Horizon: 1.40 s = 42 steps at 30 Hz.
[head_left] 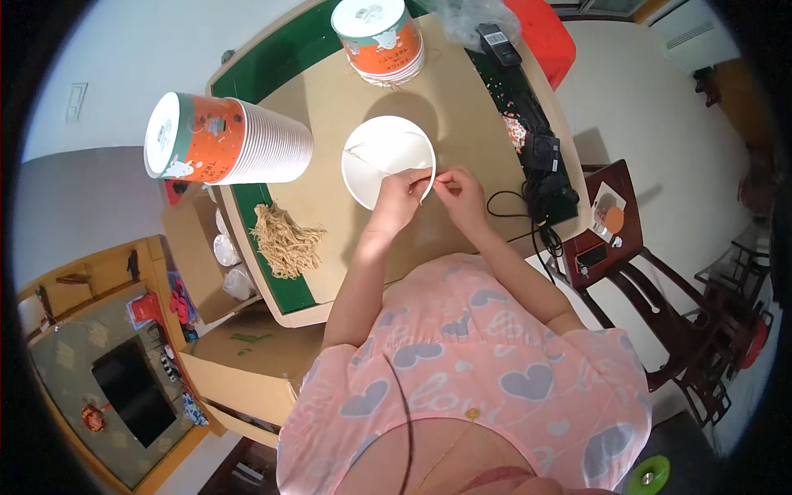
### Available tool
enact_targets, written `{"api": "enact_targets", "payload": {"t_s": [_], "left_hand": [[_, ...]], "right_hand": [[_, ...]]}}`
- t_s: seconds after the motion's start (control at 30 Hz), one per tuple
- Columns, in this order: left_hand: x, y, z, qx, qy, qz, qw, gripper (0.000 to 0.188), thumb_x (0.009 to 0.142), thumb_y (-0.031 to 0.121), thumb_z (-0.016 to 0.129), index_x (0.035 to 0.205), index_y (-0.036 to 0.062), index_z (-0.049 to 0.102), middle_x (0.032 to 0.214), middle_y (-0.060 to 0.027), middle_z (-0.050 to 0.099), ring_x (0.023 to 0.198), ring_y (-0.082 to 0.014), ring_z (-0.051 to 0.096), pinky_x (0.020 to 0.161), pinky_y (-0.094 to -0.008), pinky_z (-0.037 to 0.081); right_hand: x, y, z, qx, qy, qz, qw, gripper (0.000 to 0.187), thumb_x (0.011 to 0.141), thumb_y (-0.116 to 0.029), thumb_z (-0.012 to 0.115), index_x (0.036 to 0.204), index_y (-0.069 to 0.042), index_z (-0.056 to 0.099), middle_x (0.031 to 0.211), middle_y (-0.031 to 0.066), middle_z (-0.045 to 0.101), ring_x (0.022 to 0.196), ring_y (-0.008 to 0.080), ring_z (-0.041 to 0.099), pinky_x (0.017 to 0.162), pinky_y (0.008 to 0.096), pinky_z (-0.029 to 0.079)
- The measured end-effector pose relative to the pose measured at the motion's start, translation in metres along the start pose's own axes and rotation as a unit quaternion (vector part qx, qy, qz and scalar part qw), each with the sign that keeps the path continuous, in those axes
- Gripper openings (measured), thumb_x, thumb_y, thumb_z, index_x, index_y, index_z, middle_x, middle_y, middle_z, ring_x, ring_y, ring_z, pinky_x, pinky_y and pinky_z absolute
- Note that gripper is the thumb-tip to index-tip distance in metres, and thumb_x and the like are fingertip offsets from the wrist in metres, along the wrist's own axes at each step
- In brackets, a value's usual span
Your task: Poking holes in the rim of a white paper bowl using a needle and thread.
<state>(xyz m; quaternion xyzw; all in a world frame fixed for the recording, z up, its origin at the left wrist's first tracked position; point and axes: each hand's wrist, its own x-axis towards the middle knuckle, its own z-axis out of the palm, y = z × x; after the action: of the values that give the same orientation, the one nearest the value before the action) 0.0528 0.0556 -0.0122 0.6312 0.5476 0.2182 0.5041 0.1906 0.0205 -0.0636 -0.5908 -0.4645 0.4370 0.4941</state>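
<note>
A white paper cup [384,157] lies tipped toward me on the tan table [330,99], its open mouth facing up. My left hand [398,198] grips the cup's near rim. My right hand [459,195] is pinched on a thin string at the same rim, right beside the left hand. A loose strand of string runs across the inside of the cup. A bundle of tan strings [285,239] lies on the table to the left of my hands.
A long stack of orange-and-white paper cups [227,139] lies on its side at the left. Another stack [381,37] stands at the far edge. Black cables and a charger [540,165] lie at the right. Cardboard boxes [239,363] sit left, a dark wooden chair [660,305] right.
</note>
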Motion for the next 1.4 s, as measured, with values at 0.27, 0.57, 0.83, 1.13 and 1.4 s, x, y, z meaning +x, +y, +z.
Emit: {"api": "enact_targets", "payload": {"t_s": [0.27, 0.57, 0.83, 1.13, 1.4], "left_hand": [[-0.003, -0.011, 0.007, 0.110, 0.046, 0.035, 0.992, 0.012, 0.084, 0.004, 0.059, 0.092, -0.0035, 0.064, 0.082, -0.0176, 0.065, 0.071, -0.0238, 0.064, 0.068, -0.0310, 0.050], [-0.007, -0.019, -0.012, 0.003, 0.108, 0.037, 0.994, 0.011, 0.084, 0.004, 0.060, 0.092, -0.0029, 0.064, 0.083, -0.0151, 0.067, 0.075, -0.0208, 0.066, 0.070, -0.0295, 0.052], [-0.014, -0.019, -0.017, -0.105, 0.147, 0.049, 0.982, 0.015, 0.079, 0.005, 0.062, 0.093, 0.0001, 0.063, 0.082, -0.0180, 0.065, 0.075, -0.0302, 0.065, 0.067, -0.0352, 0.050], [-0.022, -0.026, -0.051, 0.077, 0.209, 0.086, 0.971, 0.029, 0.072, 0.009, 0.069, 0.098, 0.0024, 0.061, 0.106, -0.0189, 0.058, 0.100, -0.0340, 0.056, 0.086, -0.0407, 0.044], [-0.001, -0.031, -0.006, 0.000, 0.026, -0.025, 0.999, 0.038, 0.072, 0.019, 0.071, 0.104, 0.0009, 0.061, 0.109, -0.0150, 0.062, 0.100, -0.0307, 0.059, 0.090, -0.0349, 0.045]], "right_hand": [[0.003, 0.020, -0.006, -0.013, -0.072, 0.087, 0.994, 0.010, 0.084, -0.011, 0.064, 0.089, -0.002, 0.064, 0.082, 0.0029, 0.062, 0.081, 0.0091, 0.059, 0.069, 0.0237, 0.047], [0.027, -0.051, -0.018, -0.196, -0.118, -0.074, 0.971, 0.011, 0.081, -0.013, 0.064, 0.090, -0.007, 0.065, 0.082, 0.0052, 0.059, 0.068, 0.0176, 0.059, 0.062, 0.0288, 0.047], [0.055, -0.054, -0.003, -0.270, -0.240, -0.109, 0.926, 0.010, 0.079, -0.013, 0.066, 0.086, -0.006, 0.063, 0.082, 0.0063, 0.058, 0.058, 0.0157, 0.053, 0.055, 0.0289, 0.044], [0.062, -0.055, -0.004, -0.268, -0.288, -0.122, 0.911, 0.011, 0.080, -0.014, 0.068, 0.084, -0.005, 0.064, 0.072, 0.0014, 0.058, 0.053, 0.0090, 0.045, 0.050, 0.0237, 0.037], [0.061, -0.033, -0.009, -0.195, -0.282, -0.082, 0.936, 0.005, 0.081, -0.009, 0.066, 0.085, -0.004, 0.066, 0.072, -0.0017, 0.060, 0.056, 0.0048, 0.046, 0.051, 0.0205, 0.036]]}}
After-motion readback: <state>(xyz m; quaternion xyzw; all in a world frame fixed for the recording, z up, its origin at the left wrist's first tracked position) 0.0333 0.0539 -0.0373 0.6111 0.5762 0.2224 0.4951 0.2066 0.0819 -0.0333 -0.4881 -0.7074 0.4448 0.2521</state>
